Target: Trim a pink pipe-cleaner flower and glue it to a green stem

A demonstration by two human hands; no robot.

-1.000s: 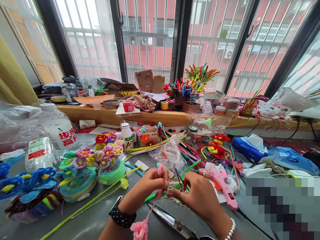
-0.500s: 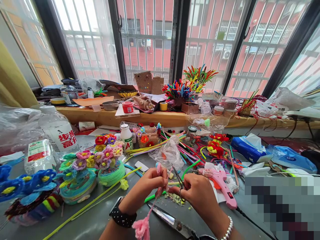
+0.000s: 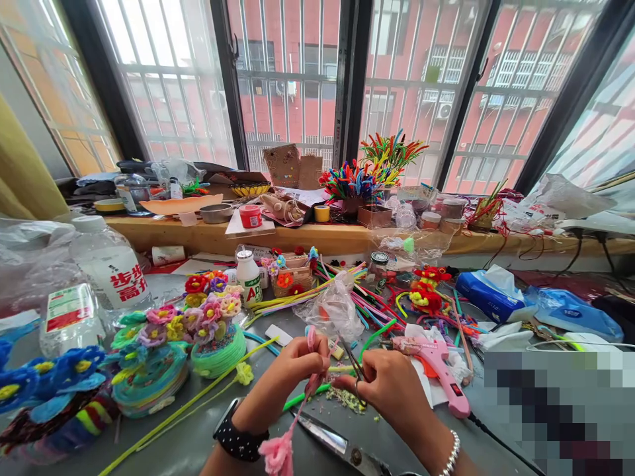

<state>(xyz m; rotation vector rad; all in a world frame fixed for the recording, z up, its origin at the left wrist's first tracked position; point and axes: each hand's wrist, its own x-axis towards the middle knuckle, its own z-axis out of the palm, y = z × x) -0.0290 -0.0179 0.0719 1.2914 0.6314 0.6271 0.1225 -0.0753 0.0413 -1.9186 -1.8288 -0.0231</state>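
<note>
My left hand [image 3: 303, 365] is closed on a pink pipe cleaner [image 3: 297, 415]. Its fluffy looped end [image 3: 278, 453] dangles below the wrist, and a small pink and blue curl pokes up above the fingers. Fingers of my right hand [image 3: 381, 383] are wrapped through the handles of small scissors [image 3: 353, 362], whose blades point up and left close to the left hand. Beneath both hands lie yellowish fluff trimmings [image 3: 350, 399], a green pipe cleaner [image 3: 380, 336] and large metal shears [image 3: 342, 444].
Pipe-cleaner flower pots [image 3: 218, 350] stand at left beside plastic bottles [image 3: 106, 264]. A long yellow pipe cleaner [image 3: 191, 404] crosses the table. To the right lie a pink glue gun [image 3: 441, 370] with its cord and a blue tissue pack [image 3: 489, 296]. A crumpled plastic bag [image 3: 335, 307] sits behind the hands.
Both hands stay close together with the same hold on the pipe cleaner and the scissors. The view has shifted slightly, and the dangling pink end hangs a little further left.
</note>
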